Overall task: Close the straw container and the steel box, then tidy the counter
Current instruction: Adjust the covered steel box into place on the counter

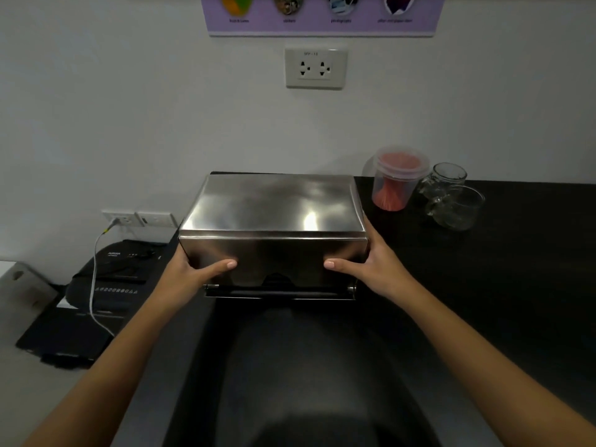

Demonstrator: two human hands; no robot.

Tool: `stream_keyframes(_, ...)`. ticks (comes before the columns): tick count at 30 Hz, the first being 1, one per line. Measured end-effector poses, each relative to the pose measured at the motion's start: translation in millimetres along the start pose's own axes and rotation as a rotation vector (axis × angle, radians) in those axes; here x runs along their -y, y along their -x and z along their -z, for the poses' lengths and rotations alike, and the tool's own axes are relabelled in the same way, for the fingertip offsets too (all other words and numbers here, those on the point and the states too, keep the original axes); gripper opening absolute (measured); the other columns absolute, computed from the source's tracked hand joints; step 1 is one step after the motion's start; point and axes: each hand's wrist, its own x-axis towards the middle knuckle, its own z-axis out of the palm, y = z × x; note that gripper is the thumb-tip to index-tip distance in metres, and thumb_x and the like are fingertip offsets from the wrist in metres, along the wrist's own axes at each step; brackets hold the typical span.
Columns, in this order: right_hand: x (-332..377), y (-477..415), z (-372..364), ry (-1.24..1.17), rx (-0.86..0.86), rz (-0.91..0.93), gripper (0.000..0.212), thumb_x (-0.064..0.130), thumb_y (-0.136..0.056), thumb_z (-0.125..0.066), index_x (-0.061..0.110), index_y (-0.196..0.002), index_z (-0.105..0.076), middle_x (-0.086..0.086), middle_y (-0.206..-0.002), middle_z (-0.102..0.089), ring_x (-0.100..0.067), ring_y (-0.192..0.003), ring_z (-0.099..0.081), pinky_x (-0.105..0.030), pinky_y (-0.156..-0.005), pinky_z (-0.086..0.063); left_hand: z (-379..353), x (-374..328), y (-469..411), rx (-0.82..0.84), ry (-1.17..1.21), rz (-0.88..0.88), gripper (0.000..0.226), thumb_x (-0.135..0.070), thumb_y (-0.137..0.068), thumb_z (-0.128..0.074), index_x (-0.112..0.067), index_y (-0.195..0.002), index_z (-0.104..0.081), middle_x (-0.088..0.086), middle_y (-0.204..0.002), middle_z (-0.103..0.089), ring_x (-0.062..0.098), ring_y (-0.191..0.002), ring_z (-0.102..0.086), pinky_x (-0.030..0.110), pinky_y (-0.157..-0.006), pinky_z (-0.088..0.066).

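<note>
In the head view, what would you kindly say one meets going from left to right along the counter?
Black shredder → left hand → steel box → right hand → straw container → glass jars.

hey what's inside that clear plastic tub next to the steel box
The clear tub holds a bundle of red-orange straws, seen through its wall, and its lid is on. Whether anything lies beneath them cannot be told.

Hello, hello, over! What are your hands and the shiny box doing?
Left hand and right hand grip the steel box by its sides, thumbs on front. Box lid down. Straw container lidded, right of box. Two glass jars beside it. Nothing blocking.
</note>
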Motion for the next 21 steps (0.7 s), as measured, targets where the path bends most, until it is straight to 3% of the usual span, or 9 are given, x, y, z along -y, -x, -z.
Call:
stream_keyframes(4,-1.3,-15.8,3.2,-0.015,-0.015,0.011,0.119,0.051,-0.049,-0.077,0.032,-0.147,-0.012,0.001,-0.146,-0.037,-0.015,-0.135,-0.034,-0.040,-0.113,-0.030,-7.4,0.6,-15.8,0.008,-0.032,-0.005,0.062,-0.030,-0.050,-0.079,-0.006,-0.103,-0.058,-0.008,-0.079,-0.072,-0.003,-0.078,-0.065,0.025,-0.083,-0.048)
stream_keyframes(6,-2.2,-23.9,5.1,-0.029,-0.025,0.020,0.111,0.037,-0.058,-0.080,0.031,-0.146,-0.014,0.000,-0.146,-0.038,-0.015,-0.135,-0.035,-0.036,-0.112,-0.029,-9.2,-0.3,-26.7,0.018,-0.029,-0.013,0.064,-0.033,-0.048,-0.082,-0.006,-0.102,-0.059,-0.012,-0.077,-0.073,-0.003,-0.077,-0.065,0.023,-0.080,-0.047)
stream_keyframes(9,-5.1,-36.6,8.6,-0.042,-0.049,0.012,0.102,0.023,-0.065,-0.079,0.026,-0.146,-0.018,-0.001,-0.145,-0.039,-0.015,-0.134,-0.035,-0.027,-0.108,-0.029,-11.9,-3.4,-43.8,0.035,-0.044,-0.028,0.068,-0.035,-0.049,-0.084,-0.005,-0.104,-0.059,-0.006,-0.087,-0.070,0.006,-0.086,-0.065,0.027,-0.085,-0.049)
stream_keyframes(12,-8.5,-50.9,12.7,-0.067,-0.081,-0.013,0.099,0.022,-0.065,-0.080,0.023,-0.145,-0.022,-0.001,-0.145,-0.040,-0.016,-0.134,-0.035,-0.029,-0.109,-0.030,-16.8,-7.1,-62.6,0.048,-0.045,-0.056,0.063,-0.031,-0.052,-0.080,-0.001,-0.103,-0.059,0.000,-0.089,-0.069,0.012,-0.087,-0.065,0.031,-0.088,-0.049)
stream_keyframes(15,-10.8,-67.2,16.9,-0.076,-0.103,-0.054,0.097,0.024,-0.062,-0.081,0.020,-0.143,-0.028,-0.004,-0.142,-0.045,-0.019,-0.132,-0.040,-0.038,-0.111,-0.032,-19.4,-10.3,-82.2,0.081,-0.045,-0.045,0.075,-0.040,-0.049,-0.083,-0.003,-0.109,-0.057,0.005,-0.097,-0.069,0.017,-0.094,-0.065,0.033,-0.089,-0.049)
stream_keyframes(18,-11.7,-83.7,20.7,-0.056,-0.126,-0.079,0.095,0.027,-0.059,-0.082,0.017,-0.141,-0.034,-0.004,-0.135,-0.052,-0.019,-0.127,-0.046,-0.034,-0.108,-0.035,-20.7,-11.9,-101.6,0.112,-0.051,-0.033,0.088,-0.051,-0.044,-0.085,-0.008,-0.114,-0.054,0.007,-0.104,-0.068,0.019,-0.102,-0.064,0.039,-0.095,-0.049)
stream_keyframes(21,-12.0,-100.4,22.0,-0.049,-0.165,-0.085,0.092,0.024,-0.060,-0.083,0.019,-0.139,-0.036,0.004,-0.125,-0.055,-0.015,-0.123,-0.047,-0.029,-0.104,-0.036,-23.4,-14.6,-119.3,0.124,-0.036,-0.019,0.095,-0.049,-0.042,-0.087,-0.012,-0.122,-0.048,0.004,-0.112,-0.066,0.016,-0.107,-0.061,0.039,-0.098,-0.048)
